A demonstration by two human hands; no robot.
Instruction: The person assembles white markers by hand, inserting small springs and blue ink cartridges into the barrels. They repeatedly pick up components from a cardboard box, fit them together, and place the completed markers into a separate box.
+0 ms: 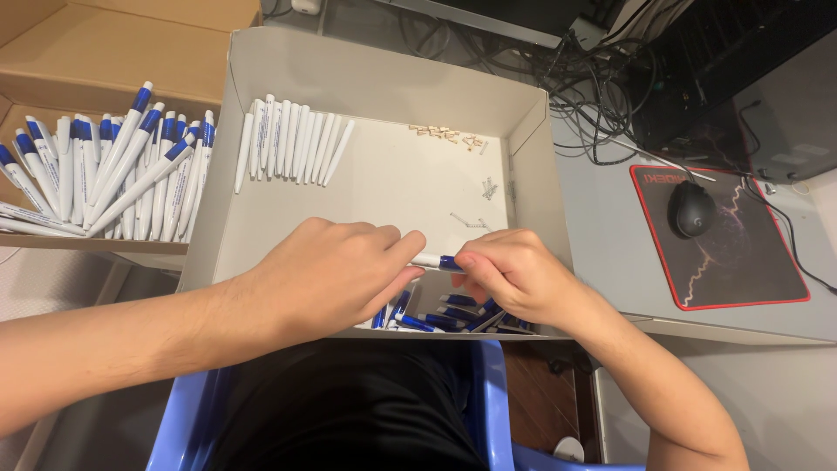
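My left hand [336,275] and my right hand [514,275] meet over the near edge of a shallow white cardboard tray [384,78]. Together they hold one white and blue pen [438,261], the left on its white barrel, the right on its blue end. Under my hands lie several blue pen parts [440,314]. A row of white pen barrels [292,139] lies at the tray's far left. Small tan pieces [446,133] and tiny white pieces [488,187] are scattered at the far right.
A brown cardboard box [105,52] at the left holds several white and blue pens [113,170]. On the grey desk at the right sit a black mouse [691,209] on a red-edged mouse pad [758,253] and tangled cables [602,96]. A blue chair [493,401] is below me.
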